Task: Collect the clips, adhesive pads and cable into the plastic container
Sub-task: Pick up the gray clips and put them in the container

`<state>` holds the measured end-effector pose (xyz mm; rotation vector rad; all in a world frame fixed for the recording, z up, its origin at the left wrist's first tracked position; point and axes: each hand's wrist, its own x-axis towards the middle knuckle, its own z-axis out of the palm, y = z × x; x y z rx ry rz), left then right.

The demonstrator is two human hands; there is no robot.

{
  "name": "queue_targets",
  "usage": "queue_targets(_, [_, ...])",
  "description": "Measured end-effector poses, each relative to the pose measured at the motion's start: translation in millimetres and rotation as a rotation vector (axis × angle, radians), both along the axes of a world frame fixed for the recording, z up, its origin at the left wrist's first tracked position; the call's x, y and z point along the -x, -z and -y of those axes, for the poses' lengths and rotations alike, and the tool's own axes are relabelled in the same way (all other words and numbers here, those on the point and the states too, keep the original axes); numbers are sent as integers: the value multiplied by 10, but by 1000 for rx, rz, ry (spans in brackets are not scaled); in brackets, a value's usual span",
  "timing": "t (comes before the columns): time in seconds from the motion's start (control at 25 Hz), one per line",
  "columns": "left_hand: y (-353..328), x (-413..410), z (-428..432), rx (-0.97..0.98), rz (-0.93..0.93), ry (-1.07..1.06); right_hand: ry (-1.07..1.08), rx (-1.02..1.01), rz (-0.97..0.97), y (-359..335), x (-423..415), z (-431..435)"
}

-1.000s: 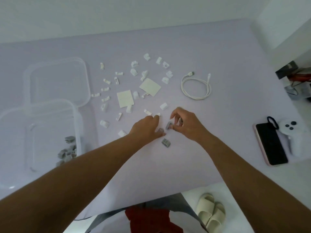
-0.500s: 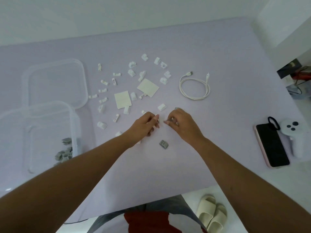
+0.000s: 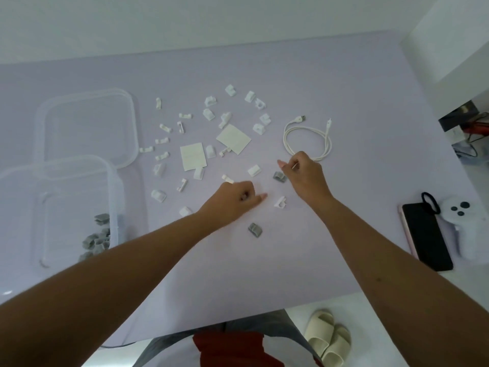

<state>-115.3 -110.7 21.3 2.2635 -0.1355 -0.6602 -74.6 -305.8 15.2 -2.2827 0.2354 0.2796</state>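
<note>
**Grey clips in the tub, white parts loose on the table**

At far left, a clear tub (image 3: 60, 207), open, with a heap of grey clips (image 3: 96, 239) in its near right corner. Just behind it, touching or overlapping, a clear lid (image 3: 87, 128) lying flat, nothing on it.

Right of the tub, on the lilac table (image 3: 344, 88), a scatter of white clips (image 3: 161, 169) spread wide. Among them two pale square pads (image 3: 192, 157), (image 3: 234, 139), lying flat and apart.

Left hand (image 3: 232, 200) low over the table, fingers curled into a loose fist, one fingertip stretched toward the right; cannot tell whether anything sits inside the curl. Near it, toward the table edge, one grey clip (image 3: 255, 230) alone. Between the hands, a white clip (image 3: 280, 202).

Right hand (image 3: 304, 176) with fingers curled narrow, thumb and forefinger pinched; cannot tell what, if anything, is held. Just left of it, touching or nearly so, another grey clip (image 3: 279, 176).

Behind the right hand, a white cable (image 3: 308, 139) coiled in a loop, both plugs free.

At far right, a black phone (image 3: 426, 234) and beside it a white controller (image 3: 468, 223).
</note>
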Motion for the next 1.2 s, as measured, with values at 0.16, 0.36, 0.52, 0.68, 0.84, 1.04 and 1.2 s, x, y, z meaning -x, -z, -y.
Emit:
queue_targets(0.16, [168, 245, 110, -556, 421, 537, -379, 632, 104, 153, -14, -3])
queue_targets(0.36, [330, 259, 159, -639, 571, 773, -567, 877, 146, 316, -2, 29])
queue_targets(0.52, [173, 229, 118, -406, 422, 432, -239, 337, 24, 206, -11, -97])
queue_targets(0.68, [-421, 179, -369, 739, -329, -417, 158, -968, -409, -288, -52, -644])
queue_targets(0.84, [-895, 356, -1312, 1124, -359, -834, -70, -1200, -573, -699, -66, -1446])
queue_targets(1.04, [-986, 829, -2576, 1096, -230, -1158, -543, -936, -661, -923, 47, -2622])
queue_targets(1.2, [-629, 1139, -3038, 734, -457, -1214, -1059, -222, -410, -811, 263, -3253])
